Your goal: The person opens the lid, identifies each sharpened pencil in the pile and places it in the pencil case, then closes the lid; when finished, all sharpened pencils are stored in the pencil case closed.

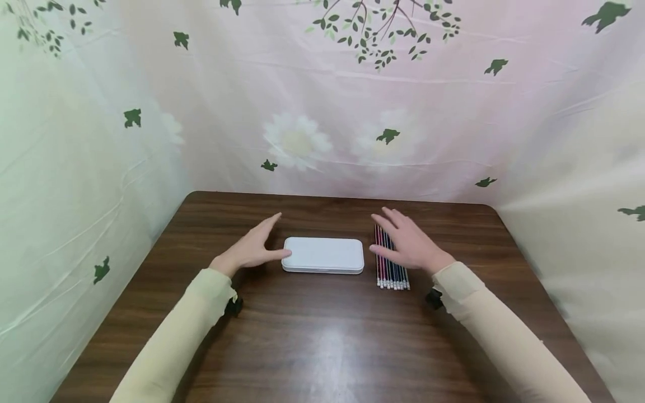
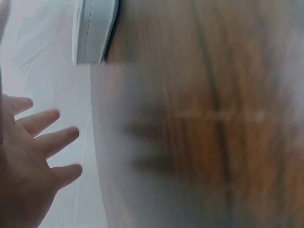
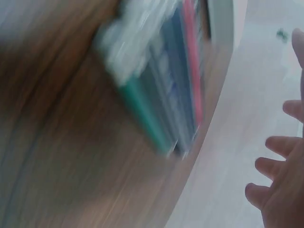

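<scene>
A closed white pencil case with rounded corners lies flat on the brown wooden table. To its right several pencils lie side by side in a row, their eraser ends toward the person. My left hand is spread at the left of the case, and its thumb tip overlaps the case's left edge in the head view. Above the pencils hovers my right hand, fingers straight and apart, hiding part of them. Both hands hold nothing. In the right wrist view the pencils look blurred, with green and red ones showing.
The dark wood table has rounded far corners. Pale cloth printed with leaves, flowers and birds hangs behind it and along both sides. A black wrist device shows under the right sleeve, another under the left.
</scene>
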Available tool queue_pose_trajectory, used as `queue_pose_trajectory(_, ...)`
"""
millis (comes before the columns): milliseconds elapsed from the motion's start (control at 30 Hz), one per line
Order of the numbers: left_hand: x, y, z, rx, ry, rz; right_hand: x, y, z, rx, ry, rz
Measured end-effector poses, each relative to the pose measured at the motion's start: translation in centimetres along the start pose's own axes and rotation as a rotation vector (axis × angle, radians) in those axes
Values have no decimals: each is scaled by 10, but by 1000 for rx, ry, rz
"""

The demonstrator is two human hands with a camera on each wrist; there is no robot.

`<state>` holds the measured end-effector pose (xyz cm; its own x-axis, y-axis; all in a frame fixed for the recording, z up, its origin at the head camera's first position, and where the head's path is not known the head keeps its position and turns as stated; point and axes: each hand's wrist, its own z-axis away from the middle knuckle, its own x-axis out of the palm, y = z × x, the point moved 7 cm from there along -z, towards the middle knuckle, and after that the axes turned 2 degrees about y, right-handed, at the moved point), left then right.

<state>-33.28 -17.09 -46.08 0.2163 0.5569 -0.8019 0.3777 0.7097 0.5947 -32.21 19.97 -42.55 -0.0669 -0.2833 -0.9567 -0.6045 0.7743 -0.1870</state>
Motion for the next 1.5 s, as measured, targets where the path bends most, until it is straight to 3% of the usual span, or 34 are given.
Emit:
queue_pose_trajectory(267, 23, 16, 2, 62, -93, -14, 26, -64, -16, -157, -128, 15)
queue_pose_trajectory(567, 32, 21, -3, 85, -113, -91, 50, -96, -35, -235, -160, 27)
queue_pose_trajectory(967, 34, 24, -6, 107, -112, -172, 57, -118, -52, -273, -109, 99)
queue_pose_trajectory(1233, 33, 26, -15, 79, -101, -220, 63, -113, -66, -213, -153, 196)
queue_pose_trajectory(1500, 33, 28, -17, 107, -85, -296, 60, -111, -70, -265, -71, 190)
